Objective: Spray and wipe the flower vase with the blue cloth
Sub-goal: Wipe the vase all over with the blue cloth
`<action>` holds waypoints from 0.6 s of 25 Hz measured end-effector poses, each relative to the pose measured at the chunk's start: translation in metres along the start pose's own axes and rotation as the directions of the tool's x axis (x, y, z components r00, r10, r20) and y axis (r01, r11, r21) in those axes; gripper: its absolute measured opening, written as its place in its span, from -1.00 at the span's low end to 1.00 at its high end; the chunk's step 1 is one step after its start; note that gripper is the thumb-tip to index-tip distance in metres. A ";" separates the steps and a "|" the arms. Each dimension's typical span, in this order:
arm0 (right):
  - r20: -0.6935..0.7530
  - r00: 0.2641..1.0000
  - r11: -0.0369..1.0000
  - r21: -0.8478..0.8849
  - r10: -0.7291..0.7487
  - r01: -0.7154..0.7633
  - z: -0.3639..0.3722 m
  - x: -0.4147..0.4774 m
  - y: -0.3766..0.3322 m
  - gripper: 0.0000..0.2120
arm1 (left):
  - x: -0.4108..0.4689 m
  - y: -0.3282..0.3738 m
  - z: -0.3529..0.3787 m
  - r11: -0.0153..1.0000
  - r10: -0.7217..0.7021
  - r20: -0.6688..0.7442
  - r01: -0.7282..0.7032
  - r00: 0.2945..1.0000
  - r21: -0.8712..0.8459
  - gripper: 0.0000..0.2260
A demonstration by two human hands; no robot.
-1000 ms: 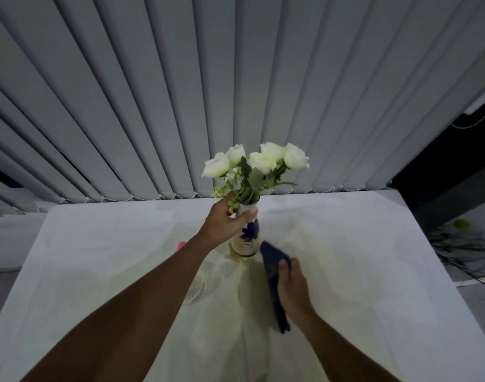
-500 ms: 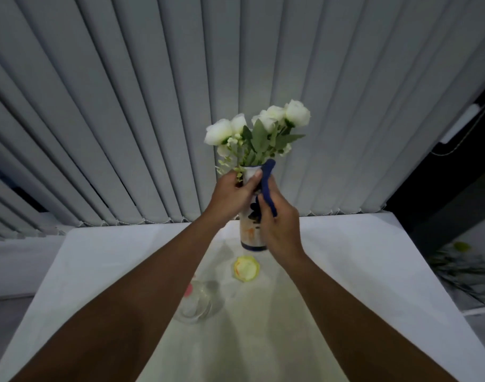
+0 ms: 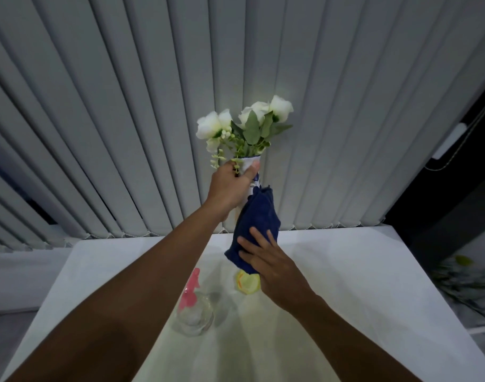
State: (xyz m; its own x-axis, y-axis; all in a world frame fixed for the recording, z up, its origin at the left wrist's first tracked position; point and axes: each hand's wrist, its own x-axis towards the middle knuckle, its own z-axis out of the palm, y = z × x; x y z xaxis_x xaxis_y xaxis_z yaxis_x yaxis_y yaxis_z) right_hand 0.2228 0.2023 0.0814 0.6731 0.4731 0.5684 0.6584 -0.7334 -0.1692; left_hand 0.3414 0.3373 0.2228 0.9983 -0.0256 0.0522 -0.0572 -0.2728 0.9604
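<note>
Left hand grip closed round vase neck — right hand pressing blue cloth against it

Dim, soft light; blinds bow, perhaps from wide-angle distortion.

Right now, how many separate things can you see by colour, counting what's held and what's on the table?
White: 1, the vase with its white flowers, held up by the left hand.
Blue: 1, the cloth, pressed on the vase by the right hand.
Clear with pink top: 1, the spray bottle.
Yellow: 1, a small round thing.
Total: 4.
</note>
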 end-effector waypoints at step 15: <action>0.274 0.085 -0.201 0.854 0.958 -0.479 -0.077 0.020 0.016 -0.80 | 0.003 0.015 -0.030 0.977 -0.003 0.214 0.049 0.977 -0.210 -0.72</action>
State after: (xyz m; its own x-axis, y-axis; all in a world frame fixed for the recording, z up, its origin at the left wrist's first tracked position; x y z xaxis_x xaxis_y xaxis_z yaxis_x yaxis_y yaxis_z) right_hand 0.2214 0.1624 0.1517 0.7803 -0.5288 -0.3341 -0.1673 0.3382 -0.9261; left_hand 0.3438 0.3618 0.2450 0.9730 -0.2306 -0.0103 -0.0051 -0.0659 0.9978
